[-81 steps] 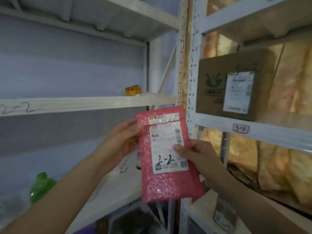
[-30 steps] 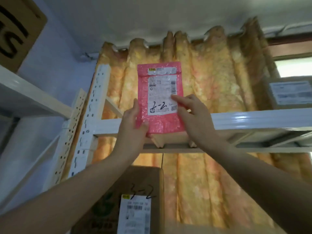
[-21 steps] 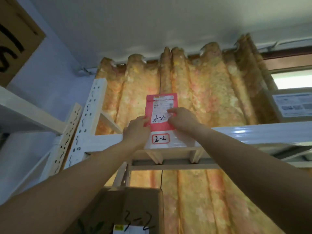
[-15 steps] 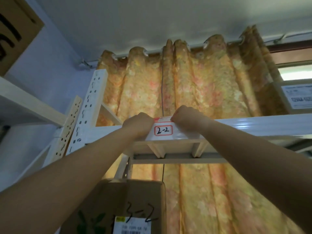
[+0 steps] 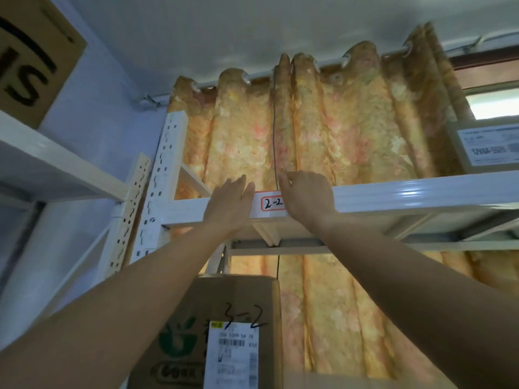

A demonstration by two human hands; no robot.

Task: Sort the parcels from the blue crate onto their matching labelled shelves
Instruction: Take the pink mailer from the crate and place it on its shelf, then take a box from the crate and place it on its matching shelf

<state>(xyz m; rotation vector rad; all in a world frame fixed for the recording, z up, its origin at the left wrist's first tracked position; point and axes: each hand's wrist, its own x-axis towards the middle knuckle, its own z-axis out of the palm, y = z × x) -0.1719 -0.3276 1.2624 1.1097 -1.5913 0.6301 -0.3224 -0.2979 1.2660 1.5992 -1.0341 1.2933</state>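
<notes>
I look up at a high white shelf (image 5: 407, 195) whose front beam carries a red-bordered label reading 2-2 (image 5: 271, 204). A thin pink edge of the pink bubble mailer (image 5: 264, 191) shows on top of the beam between my hands; the rest lies hidden on the shelf. My left hand (image 5: 231, 203) rests flat against the beam left of the label, fingers together and extended, holding nothing. My right hand (image 5: 306, 195) hovers at the beam right of the label, fingers loosely curled, empty.
A brown carton marked 3-2 (image 5: 224, 332) stands on the shelf below. Another labelled box (image 5: 486, 147) sits on the top shelf at the right. A cardboard box (image 5: 31, 54) is on the left rack. A floral curtain (image 5: 337, 130) hangs behind. A perforated white upright (image 5: 157, 189) is left.
The pink mailer marked 2-2 was lifted from chest height up onto the 2-2 shelf and let go. Both hands have since opened and drawn back to the beam's front.
</notes>
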